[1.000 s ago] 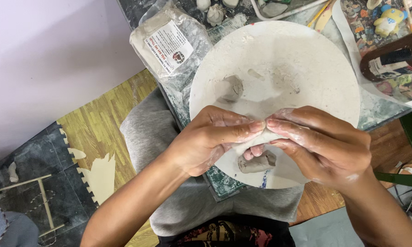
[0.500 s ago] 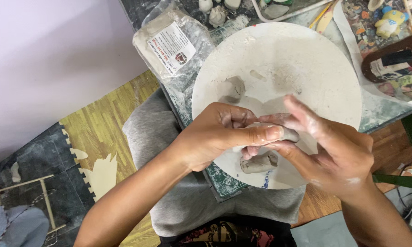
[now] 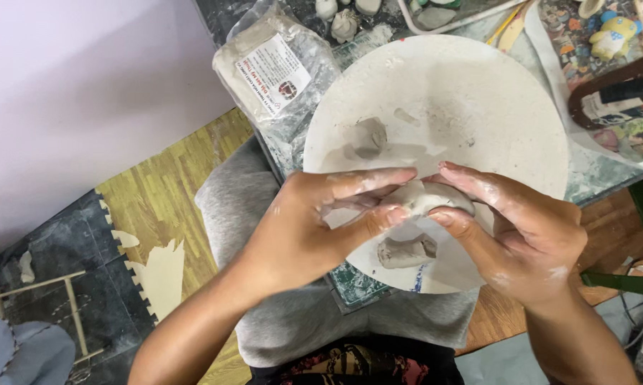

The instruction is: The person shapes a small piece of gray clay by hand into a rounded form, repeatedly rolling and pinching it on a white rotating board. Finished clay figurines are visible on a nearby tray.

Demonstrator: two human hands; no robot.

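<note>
My left hand (image 3: 314,228) and right hand (image 3: 521,235) were closed together around one soft grey lump of clay (image 3: 425,197), held just above the round white work board (image 3: 478,93). The left thumb and forefinger pinched its near side while the right fingers curled over the far side, the thumb underneath. To do this pinching well, I judged that the pressure had to come evenly from both hands, with the lump turned a little between squeezes, so that the wall thinned without cracking; damp fingers would have helped, since mine were dusted with dry clay.

Just below my fingers, a small stubby roll of clay (image 3: 407,251) lay on the board. Beyond my left fingertips, further up the board, sat another rough clay scrap (image 3: 368,139). Past the board, off my left knuckles, a clear plastic bag of clay with a paper label (image 3: 275,75) rested on the table edge. Beyond my right hand stood a dark brown bottle (image 3: 614,89) on its side, with a small yellow figurine (image 3: 614,36) above it.

Most of the lump was covered by my fingers, so I could not tell its full shape or whether it was hollow. The small white pieces at the top edge were cut off, and the tray near them showed only a corner.
</note>
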